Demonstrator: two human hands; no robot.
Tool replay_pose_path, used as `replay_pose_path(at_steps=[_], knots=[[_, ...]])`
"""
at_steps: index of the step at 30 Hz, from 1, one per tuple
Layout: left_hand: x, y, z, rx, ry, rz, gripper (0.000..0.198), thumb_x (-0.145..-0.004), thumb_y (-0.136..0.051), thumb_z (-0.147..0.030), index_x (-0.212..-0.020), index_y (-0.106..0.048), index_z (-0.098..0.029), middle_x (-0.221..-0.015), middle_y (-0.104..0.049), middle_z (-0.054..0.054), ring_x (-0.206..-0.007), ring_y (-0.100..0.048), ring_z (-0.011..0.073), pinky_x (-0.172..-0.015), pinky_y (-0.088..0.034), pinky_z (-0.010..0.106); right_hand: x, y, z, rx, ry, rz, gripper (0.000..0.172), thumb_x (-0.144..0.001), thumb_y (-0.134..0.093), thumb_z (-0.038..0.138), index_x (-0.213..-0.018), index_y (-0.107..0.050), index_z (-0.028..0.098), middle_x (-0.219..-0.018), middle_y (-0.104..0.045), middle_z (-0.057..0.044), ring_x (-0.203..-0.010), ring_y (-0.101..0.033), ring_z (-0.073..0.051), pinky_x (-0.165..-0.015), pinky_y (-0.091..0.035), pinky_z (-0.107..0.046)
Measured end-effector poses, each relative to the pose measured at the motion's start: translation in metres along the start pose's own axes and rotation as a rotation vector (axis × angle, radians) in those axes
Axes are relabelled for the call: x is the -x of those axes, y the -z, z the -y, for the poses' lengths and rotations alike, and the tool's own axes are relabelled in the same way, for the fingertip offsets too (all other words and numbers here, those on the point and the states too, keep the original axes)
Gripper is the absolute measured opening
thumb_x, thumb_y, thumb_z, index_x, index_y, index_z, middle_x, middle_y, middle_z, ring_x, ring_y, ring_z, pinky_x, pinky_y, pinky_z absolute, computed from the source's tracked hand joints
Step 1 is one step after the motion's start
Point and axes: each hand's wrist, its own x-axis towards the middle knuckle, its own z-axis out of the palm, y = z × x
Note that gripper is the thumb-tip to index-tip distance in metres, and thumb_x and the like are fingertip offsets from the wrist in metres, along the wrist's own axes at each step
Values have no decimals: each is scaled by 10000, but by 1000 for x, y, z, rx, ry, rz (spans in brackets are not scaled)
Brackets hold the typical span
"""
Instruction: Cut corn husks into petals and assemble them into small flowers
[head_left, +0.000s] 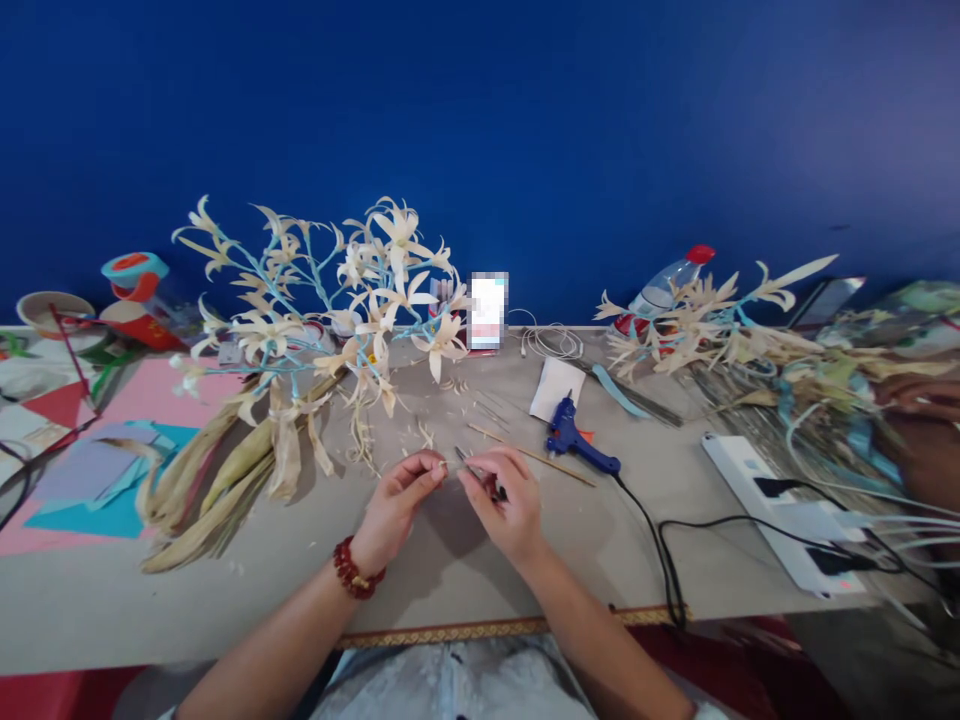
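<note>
My left hand [401, 495] is closed in a pinch on a small pale strip [442, 464], which looks like dried husk; most of it is hidden by the fingertips. Facing it, my right hand [508, 502] is wrapped round what look like small scissors [460, 453]. Their metal tip points at the pale strip, and a dark handle part shows in the palm. Whether tip and strip touch, I cannot tell. Both hands are just above the grey table [300, 620]. Beyond them lie pale scraps [424, 435] and a thin wooden stick [555, 463].
Pale husk flowers on blue stems [405, 290] stand behind left, with dried husks [225, 490] below. A blue glue gun [577, 440] lies right, its cord running to the table edge. Further right are a white power strip [765, 520] and another flower stem [720, 320]. A phone [487, 312] stands behind.
</note>
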Motion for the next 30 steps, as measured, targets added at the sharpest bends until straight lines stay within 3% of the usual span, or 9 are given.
replay_pose_path(at_steps=[4,13,22,30], knots=[[1,-2,0,-60,-16,57,99,-798,-694,-262,-805,-670,-165,-805,-581,8,-775,-492,124,-751,-385,231,-8,2,1,11,94,52,175,-876,-574,166,-1014,-656,236,-969,-654,-76,-905,-608,-209,-811,-499,-359],[2,-2,-1,-65,0,54,102,-802,-688,-269,-811,-664,-169,-797,-571,1,-780,-479,123,-754,-376,224,-5,-4,-1,-40,46,120,106,-886,-554,184,-926,-646,217,-851,-657,-50,-791,-604,-186,-738,-491,-326],[3,-4,-1,-122,-18,11,150,-766,-708,-317,-780,-666,-174,-784,-597,12,-771,-509,148,-757,-399,245,-1,-5,-5,80,142,150,141,-883,-523,178,-924,-648,230,-857,-669,-67,-825,-606,-209,-757,-490,-352],[4,-4,-4,-314,-209,12,136,-816,-654,-300,-757,-648,-178,-779,-581,11,-772,-517,156,-735,-401,251,-2,-3,1,44,157,158,150,-862,-532,142,-929,-644,217,-858,-658,-70,-806,-598,-199,-733,-496,-343]])
